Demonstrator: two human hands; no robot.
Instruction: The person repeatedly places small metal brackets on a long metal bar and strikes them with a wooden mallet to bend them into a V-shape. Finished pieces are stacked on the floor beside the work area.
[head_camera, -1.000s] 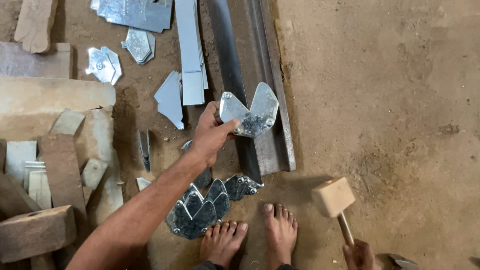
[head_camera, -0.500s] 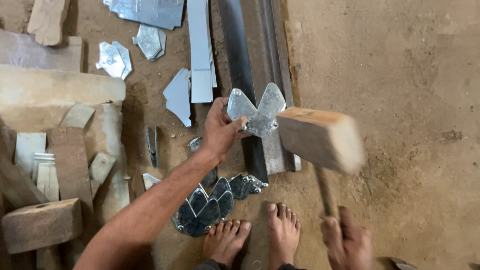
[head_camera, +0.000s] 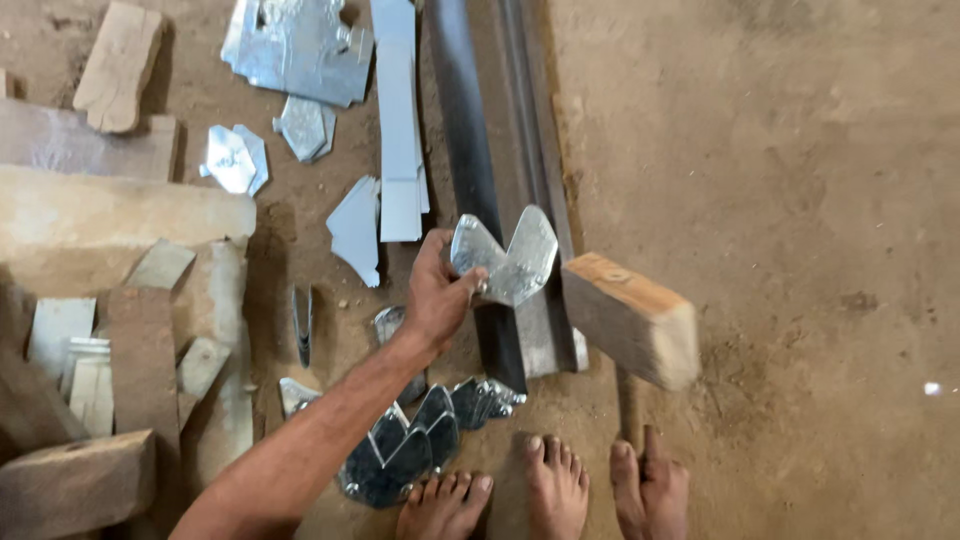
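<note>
Held in the left hand (head_camera: 435, 295), a silvery-grey galvanised sheet-metal piece (head_camera: 505, 258) shows a mottled sheen. Just right of it, the pale tan wooden mallet (head_camera: 630, 318) has an orange-brown end face. Beneath lies a dark grey steel rail (head_camera: 490, 180) on reddish-brown dirt floor (head_camera: 780, 200).

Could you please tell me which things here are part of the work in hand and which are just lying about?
In use:
- left hand holding the notched sheet-metal piece
- dark steel rail under that piece
- right hand gripping the wooden mallet

Lying about:
- stack of cut metal pieces by the feet
- metal offcuts and strips
- wooden blocks on the left
</note>
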